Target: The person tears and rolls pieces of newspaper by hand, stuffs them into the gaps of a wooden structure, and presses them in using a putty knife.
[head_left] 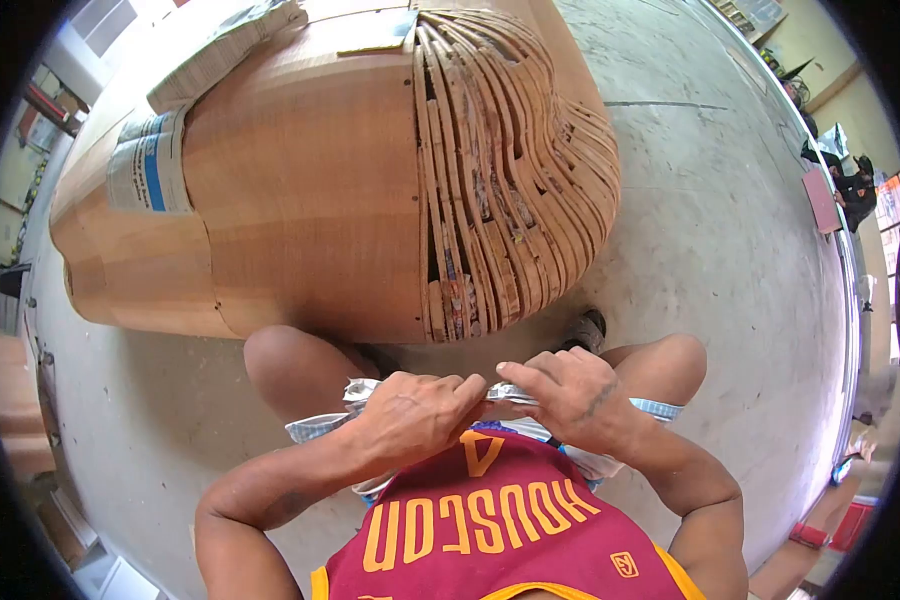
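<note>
Both of my hands are closed around a crumpled strip of whitish paper (512, 393), which looks like newspaper, held low in front of my lap. My left hand (415, 410) grips it with knuckles up, and one end pokes out past the wrist side. My right hand (570, 395) pinches the other part close by. Just beyond my knees stands a large curved wooden form (310, 200). Thin bent wooden slats (530, 190) cover its right end, with bits of printed paper stuffed in some gaps.
A folded newspaper (152, 165) lies on the form's left side, with a longer folded paper strip (225, 55) above it. Concrete floor (710, 230) surrounds the form. At the far right a person in dark clothes (855, 190) is beside a pinkish board (821, 200).
</note>
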{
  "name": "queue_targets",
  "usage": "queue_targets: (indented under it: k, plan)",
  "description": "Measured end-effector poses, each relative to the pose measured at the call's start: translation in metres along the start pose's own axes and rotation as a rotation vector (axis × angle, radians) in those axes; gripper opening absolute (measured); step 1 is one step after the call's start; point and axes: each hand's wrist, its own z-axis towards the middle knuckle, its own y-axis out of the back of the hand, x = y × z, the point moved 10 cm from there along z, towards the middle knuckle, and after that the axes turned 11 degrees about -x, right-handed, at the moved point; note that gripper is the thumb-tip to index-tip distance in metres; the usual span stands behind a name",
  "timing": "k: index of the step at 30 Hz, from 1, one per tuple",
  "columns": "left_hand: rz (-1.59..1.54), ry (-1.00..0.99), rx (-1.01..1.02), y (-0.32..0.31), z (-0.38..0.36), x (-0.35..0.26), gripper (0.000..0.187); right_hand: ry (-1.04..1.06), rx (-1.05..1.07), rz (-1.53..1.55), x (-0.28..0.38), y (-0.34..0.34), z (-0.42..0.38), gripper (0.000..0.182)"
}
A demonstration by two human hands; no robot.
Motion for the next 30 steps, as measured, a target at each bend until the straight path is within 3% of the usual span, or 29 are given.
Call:
queue_targets:
  k: [4, 7, 10, 13, 15, 19, 22, 26, 30]
  plan:
    - [-0.100, 0.215, 0.068, -0.001, 0.005, 0.011, 0.038, 0.189, -0.366, -0.262, 0.018, 0.022, 0.002, 0.046]
    - [-0.384, 0.372, 0.110, -0.008, 0.006, 0.014, 0.044, 0.155, -0.340, -0.267, 0.024, 0.022, 0.008, 0.045]
    - [-0.734, 0.362, -0.001, -0.020, 0.009, 0.002, 0.047, 0.223, -0.248, -0.154, 0.013, 0.002, 0.000, 0.037]
    - [-0.395, 0.393, 0.191, -0.021, 0.003, 0.004, 0.046, 0.110, 0.029, -0.066, -0.001, -0.027, -0.010, 0.029]
    - [-0.278, 0.366, 0.199, -0.027, -0.002, 0.006, 0.045, 0.126, 0.053, -0.037, 0.001, -0.031, -0.009, 0.026]
    - [-0.269, 0.282, 0.123, -0.036, -0.006, 0.007, 0.043, 0.188, 0.024, -0.007, 0.011, -0.031, 0.001, 0.024]
    - [-0.251, 0.236, 0.030, -0.028, -0.003, 0.009, 0.042, 0.031, 0.119, 0.052, 0.001, -0.043, -0.001, 0.023]
    - [-0.163, 0.235, 0.040, 0.001, 0.001, 0.023, 0.045, -0.061, 0.026, 0.086, -0.012, -0.027, 0.006, 0.026]
    - [-0.082, 0.222, 0.009, 0.024, 0.002, 0.032, 0.035, -0.122, -0.021, 0.193, -0.019, -0.009, 0.017, 0.033]
